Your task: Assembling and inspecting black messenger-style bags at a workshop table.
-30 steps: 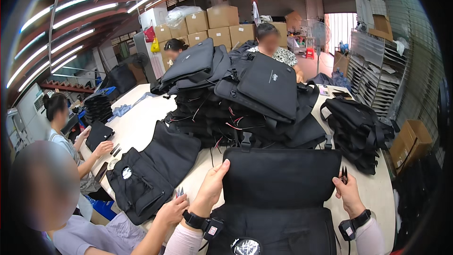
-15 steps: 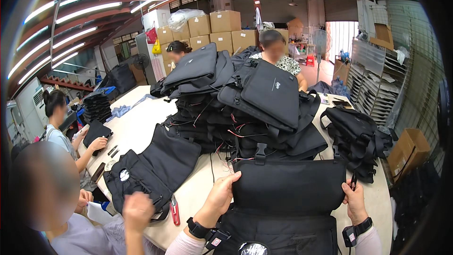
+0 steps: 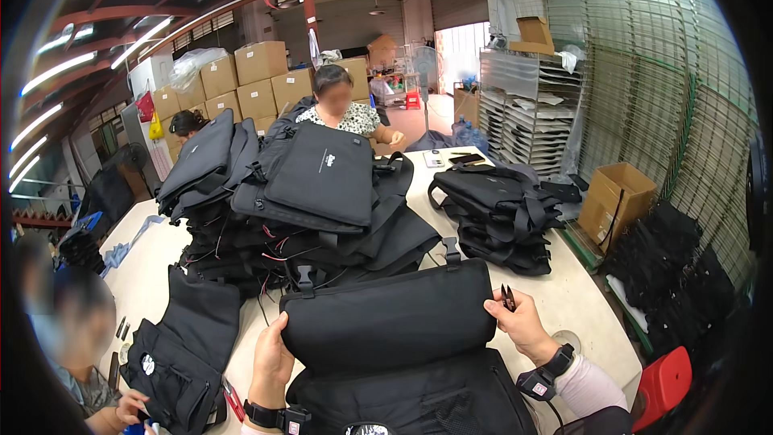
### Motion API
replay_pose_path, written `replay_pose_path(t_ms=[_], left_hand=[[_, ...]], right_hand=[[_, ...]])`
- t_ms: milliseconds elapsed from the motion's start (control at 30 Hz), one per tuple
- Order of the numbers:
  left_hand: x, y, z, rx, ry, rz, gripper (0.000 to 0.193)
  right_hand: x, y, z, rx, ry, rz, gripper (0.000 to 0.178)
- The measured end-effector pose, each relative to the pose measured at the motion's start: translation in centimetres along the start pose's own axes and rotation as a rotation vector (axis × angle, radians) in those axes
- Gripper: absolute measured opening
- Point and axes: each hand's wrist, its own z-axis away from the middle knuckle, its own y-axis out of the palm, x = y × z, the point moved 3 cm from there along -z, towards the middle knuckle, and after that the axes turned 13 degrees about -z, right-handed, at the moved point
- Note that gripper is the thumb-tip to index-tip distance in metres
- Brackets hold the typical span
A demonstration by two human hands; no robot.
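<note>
A black fabric bag (image 3: 386, 318) lies in front of me with its flap raised. My left hand (image 3: 272, 358) is closed on the flap's left edge, thumb on top. At the flap's right edge, my right hand (image 3: 522, 326) pinches the fabric and also keeps a pair of dark thread snips (image 3: 507, 298) in its fingers, blades pointing up. Two black plastic buckles, a left buckle (image 3: 304, 280) and a right buckle (image 3: 452, 250), hang on straps at the flap's far edge. A round shiny patch (image 3: 369, 429) shows on the bag's body at the lower rim.
Beyond the bag rises a pile of black bags (image 3: 314, 185) with loose wires. A smaller bag stack (image 3: 499, 209) sits right of it. Another bag (image 3: 181, 354) and red-handled scissors (image 3: 233, 399) lie left. Co-workers sit around the pale table (image 3: 596, 326); a red stool (image 3: 664, 387) stands right.
The view has turned to the right, so the scene has shifted left. Both my hands still grip the flap's edges, and the snips remain in my right hand.
</note>
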Motion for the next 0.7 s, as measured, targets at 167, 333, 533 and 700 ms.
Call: replay_pose_path(t_ms=[167, 333, 533, 700], left_hand=[[-1.7, 0.8, 0.6, -0.273, 0.275, -0.489, 0.041], [-8.1, 12.8, 4.9, -0.172, 1.239, -1.299, 0.052], [-5.6, 21.1, 2.8, 0.504, 1.039, -1.514, 0.055], [-4.6, 21.6, 2.3, 0.562, 0.921, -1.344, 0.051]], right_hand=[[0.3, -0.2, 0.6, 0.012, -0.055, 0.072, 0.006], [0.2, -0.7, 1.3, 0.018, -0.078, 0.102, 0.005], [2.1, 0.7, 3.4, 0.068, -0.031, 0.159, 0.022], [3.4, -0.1, 5.1, 0.098, -0.019, 0.156, 0.019]])
